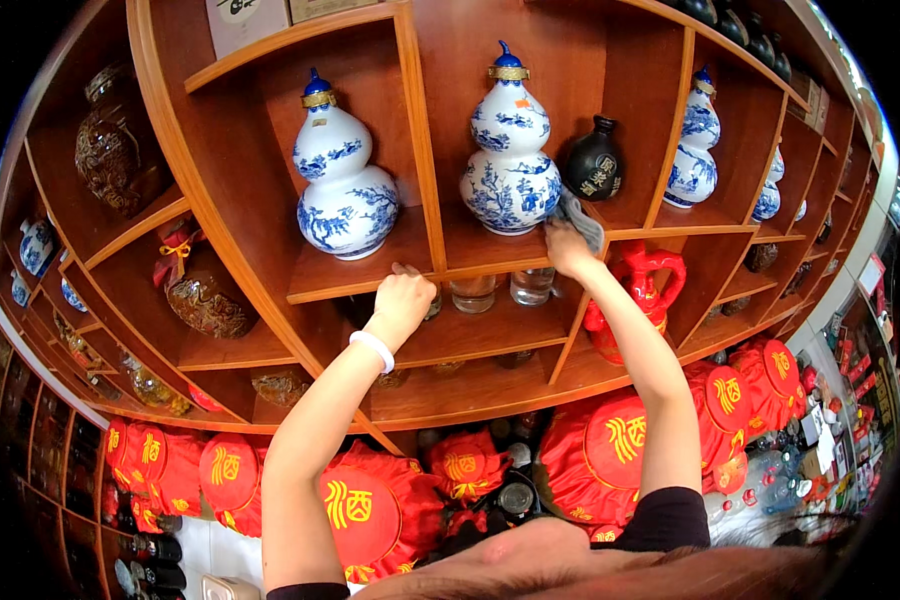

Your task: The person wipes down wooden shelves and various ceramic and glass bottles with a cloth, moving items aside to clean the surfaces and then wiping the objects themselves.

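Observation:
My right hand (pixel 568 244) grips a grey cloth (pixel 583 219) on a wooden shelf, beside the base of a blue-and-white gourd-shaped porcelain bottle (pixel 511 161). That bottle stands upright with a blue stopper and a gold band at its neck. Close behind the cloth is a small black bottle (pixel 595 161) bearing writing. My left hand (pixel 405 296), with a white bracelet (pixel 373 351) at the wrist, rests curled at the front edge of the shelf (pixel 345 285); its fingertips are partly hidden. Above it, in the left compartment, stands another gourd-shaped bottle (pixel 347 180).
Clear glass containers (pixel 531 286) stand on the shelf below. A red glossy jug (pixel 630 300) is near my right forearm. Below the shelves sit several large jars under red cloth covers (pixel 364 517). A brown relief-patterned bottle (pixel 208 304) lies left; more gourd bottles (pixel 692 150) stand right.

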The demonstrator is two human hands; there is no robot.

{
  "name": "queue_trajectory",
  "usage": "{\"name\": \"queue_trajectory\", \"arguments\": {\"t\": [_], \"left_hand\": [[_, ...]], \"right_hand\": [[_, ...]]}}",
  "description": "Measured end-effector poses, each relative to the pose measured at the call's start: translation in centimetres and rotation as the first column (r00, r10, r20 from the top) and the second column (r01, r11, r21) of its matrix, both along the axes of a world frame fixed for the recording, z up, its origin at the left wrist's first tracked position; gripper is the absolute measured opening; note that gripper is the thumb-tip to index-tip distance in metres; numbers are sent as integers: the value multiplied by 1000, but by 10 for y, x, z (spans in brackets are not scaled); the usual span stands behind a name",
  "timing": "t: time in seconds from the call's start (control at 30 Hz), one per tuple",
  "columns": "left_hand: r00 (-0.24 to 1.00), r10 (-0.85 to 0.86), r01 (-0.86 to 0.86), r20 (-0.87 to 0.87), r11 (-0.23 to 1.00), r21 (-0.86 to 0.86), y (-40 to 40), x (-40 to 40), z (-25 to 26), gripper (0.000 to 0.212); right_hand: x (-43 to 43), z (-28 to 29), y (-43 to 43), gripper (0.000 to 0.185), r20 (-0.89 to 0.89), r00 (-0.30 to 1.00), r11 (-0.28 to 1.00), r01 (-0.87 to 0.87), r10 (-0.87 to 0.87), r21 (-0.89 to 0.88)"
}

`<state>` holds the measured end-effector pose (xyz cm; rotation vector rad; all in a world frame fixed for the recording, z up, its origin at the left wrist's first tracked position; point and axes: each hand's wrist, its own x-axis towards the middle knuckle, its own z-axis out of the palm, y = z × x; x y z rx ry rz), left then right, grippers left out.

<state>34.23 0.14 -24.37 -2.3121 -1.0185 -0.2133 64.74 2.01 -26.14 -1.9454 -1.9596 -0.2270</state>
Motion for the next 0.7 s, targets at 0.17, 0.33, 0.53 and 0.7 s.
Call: {"name": "queue_trajectory", "arguments": {"t": [0.17,0.33,0.53,0.7], "left_hand": [[998,-56,56,-3,997,57,-6,0,9,14],[997,-63,62,46,997,39,7,-3,-8,12],[993,-96,92,68,994,64,4,-3,-3,11],[989,-111,105,94,992,67,6,-2,-9,11]], "right_hand": [[-43,23,-66,20,-121,962,970,-243,244,25],[-91,37,-51,26,-135,946,931,-317,295,-184],[-94,65,-77,34,38,931,907,-362,362,215],[-72,19,-58,29,70,960,928,-281,272,247]]}}
